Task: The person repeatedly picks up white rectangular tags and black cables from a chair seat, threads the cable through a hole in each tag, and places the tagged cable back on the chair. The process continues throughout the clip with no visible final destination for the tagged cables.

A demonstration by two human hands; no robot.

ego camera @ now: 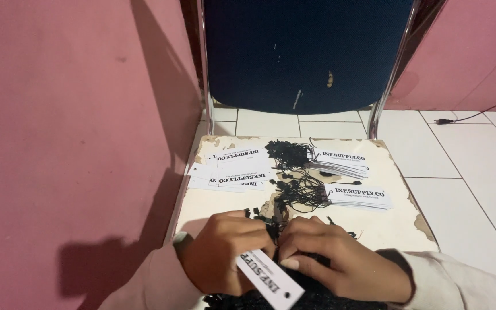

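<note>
— What am I looking at near the front edge of the tabletop [225, 204]?

— My two hands, close together there. My left hand [222, 252] is curled around a white paper tag [270, 279] with black lettering; the tag sticks out toward me at a slant, its punched hole at the free end. I hold it that way, I judge, so the hole end stays clear for the fingers.

— And the right hand?

— My right hand [340, 261] is bent over, fingertips pinched on a bundle of black strings [274, 227] that sits between both hands. The pinch looks tight, thumb against forefinger, as though isolating one thin strand. Whether only one strand is caught, I cannot tell.

— What else lies on the tabletop?

— A fanned pile of loose tags [231, 172] toward the far left corner, with no strings that I can see. Toward the far right edge, two stacks of strung tags [351, 181], their black loops all gathered to the inner side, probably so the cords stay together and do not tangle across the printed faces.

— And behind?

— A blue chair [305, 51] with metal legs stands against the far edge, on white floor tiles [449, 155]. A pink wall [58, 115] runs close along the left edge.
</note>
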